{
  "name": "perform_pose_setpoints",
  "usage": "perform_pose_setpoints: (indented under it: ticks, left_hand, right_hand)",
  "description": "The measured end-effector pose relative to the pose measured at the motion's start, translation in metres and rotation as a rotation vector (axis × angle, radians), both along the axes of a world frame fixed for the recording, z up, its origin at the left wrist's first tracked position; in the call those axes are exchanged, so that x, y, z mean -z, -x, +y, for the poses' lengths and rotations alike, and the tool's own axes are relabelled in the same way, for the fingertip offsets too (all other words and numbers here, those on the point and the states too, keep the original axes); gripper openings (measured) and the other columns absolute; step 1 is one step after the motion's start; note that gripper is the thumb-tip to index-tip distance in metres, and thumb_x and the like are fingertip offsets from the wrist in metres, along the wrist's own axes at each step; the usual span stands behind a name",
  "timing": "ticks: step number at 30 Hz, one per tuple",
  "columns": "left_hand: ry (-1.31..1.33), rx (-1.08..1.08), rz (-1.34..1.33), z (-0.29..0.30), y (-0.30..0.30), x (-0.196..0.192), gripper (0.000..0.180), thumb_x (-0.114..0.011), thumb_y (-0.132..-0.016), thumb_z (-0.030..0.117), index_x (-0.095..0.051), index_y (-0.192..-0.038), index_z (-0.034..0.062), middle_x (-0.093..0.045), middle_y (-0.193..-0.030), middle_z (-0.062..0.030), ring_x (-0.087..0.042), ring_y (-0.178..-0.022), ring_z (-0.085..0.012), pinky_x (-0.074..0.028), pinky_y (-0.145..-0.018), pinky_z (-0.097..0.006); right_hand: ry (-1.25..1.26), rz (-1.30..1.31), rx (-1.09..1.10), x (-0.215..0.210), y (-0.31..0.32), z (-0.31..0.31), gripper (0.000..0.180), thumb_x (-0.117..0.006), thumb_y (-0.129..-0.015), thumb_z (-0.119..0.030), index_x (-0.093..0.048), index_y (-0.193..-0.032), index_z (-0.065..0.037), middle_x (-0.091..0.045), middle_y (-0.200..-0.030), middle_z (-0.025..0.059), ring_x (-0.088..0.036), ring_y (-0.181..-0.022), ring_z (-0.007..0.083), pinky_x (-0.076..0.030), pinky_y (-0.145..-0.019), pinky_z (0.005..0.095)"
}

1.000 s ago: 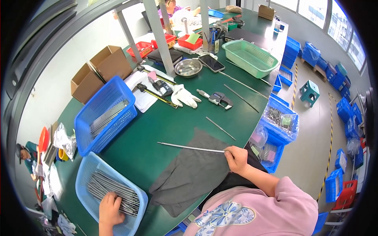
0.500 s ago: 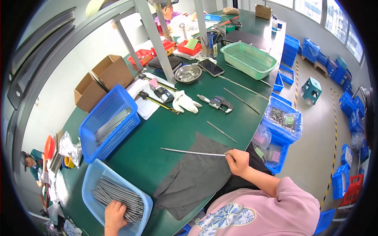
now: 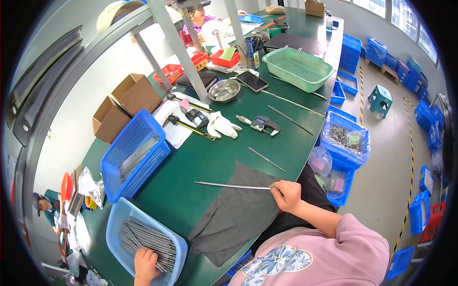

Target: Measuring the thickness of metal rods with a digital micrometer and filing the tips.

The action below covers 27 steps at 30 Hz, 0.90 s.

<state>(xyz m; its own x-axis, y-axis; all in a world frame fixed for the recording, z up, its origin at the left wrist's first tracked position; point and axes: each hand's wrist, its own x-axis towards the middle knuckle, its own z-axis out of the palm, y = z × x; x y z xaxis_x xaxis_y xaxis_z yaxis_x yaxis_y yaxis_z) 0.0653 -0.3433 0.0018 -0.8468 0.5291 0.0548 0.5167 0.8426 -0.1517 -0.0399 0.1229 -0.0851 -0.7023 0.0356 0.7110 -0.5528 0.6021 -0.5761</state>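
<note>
While pinching a metal rod (image 3: 234, 185) in right hand (image 3: 287, 196), pointing it to 9 o'clock over gray cloth (image 3: 236, 217).
Got left hand (image 3: 145, 264) on rods (image 3: 150, 238) in light-blue basket (image 3: 114, 217) at 7 o'clock, can't make out if pinching.

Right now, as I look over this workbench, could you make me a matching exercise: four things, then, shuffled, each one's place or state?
Things:
1. Left hand
2. Right hand
3. Smartphone
4. Cloth

Places or states:
A. Lying beside the round metal bowl
B. Pinching a single rod near one end
C. Dark grey, spread on the green table
D. In the light-blue basket, at the heaped rods

Pairs: 1-D, 2-B, 3-A, 4-C
</note>
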Motion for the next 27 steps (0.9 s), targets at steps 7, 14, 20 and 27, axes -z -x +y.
perform_pose_setpoints:
  ticks: [7, 14, 20, 27]
  left_hand:
    - [0.087, 0.081, -0.070, 0.001, 0.006, -0.008, 0.029, -0.066, -0.042, 0.016, -0.049, -0.064, 0.0091, -0.051, -0.071, -0.0064, -0.052, -0.075, -0.0272, -0.046, -0.070, -0.038]
    - [-0.223, -0.026, 0.053, -0.007, -0.003, -0.016, 0.024, -0.063, -0.047, 0.013, -0.048, -0.064, 0.0054, -0.049, -0.064, -0.0121, -0.051, -0.064, -0.0332, -0.040, -0.057, -0.040]
    - [-0.164, -0.038, 0.041, 0.007, 0.015, -0.047, 0.027, -0.062, -0.044, 0.009, -0.051, -0.069, 0.0051, -0.050, -0.069, -0.0142, -0.053, -0.069, -0.0357, -0.043, -0.063, -0.042]
    - [-0.047, -0.076, 0.181, 0.066, 0.019, -0.124, 0.025, -0.060, -0.043, 0.003, -0.045, -0.064, 0.0038, -0.046, -0.061, -0.0123, -0.049, -0.059, -0.0329, -0.037, -0.050, -0.039]
  right_hand:
    - [0.005, 0.032, 0.013, 0.003, -0.002, 0.001, 0.006, -0.065, -0.071, -0.004, -0.060, -0.074, -0.005, -0.054, -0.059, 0.0080, -0.056, -0.050, 0.0249, -0.042, -0.045, 0.0324]
    - [-0.003, 0.064, 0.012, 0.009, -0.003, -0.002, 0.006, -0.064, -0.070, -0.005, -0.060, -0.075, -0.006, -0.055, -0.060, 0.0089, -0.056, -0.051, 0.0254, -0.043, -0.045, 0.0331]
    - [-0.024, 0.039, 0.033, 0.003, 0.001, 0.003, 0.005, -0.063, -0.071, -0.002, -0.061, -0.073, -0.006, -0.052, -0.059, 0.0086, -0.052, -0.049, 0.0253, -0.039, -0.045, 0.0333]
    - [-0.021, 0.061, 0.008, -0.006, 0.008, -0.003, 0.004, -0.061, -0.074, -0.001, -0.061, -0.074, -0.005, -0.052, -0.059, 0.0092, -0.052, -0.048, 0.0250, -0.039, -0.046, 0.0324]
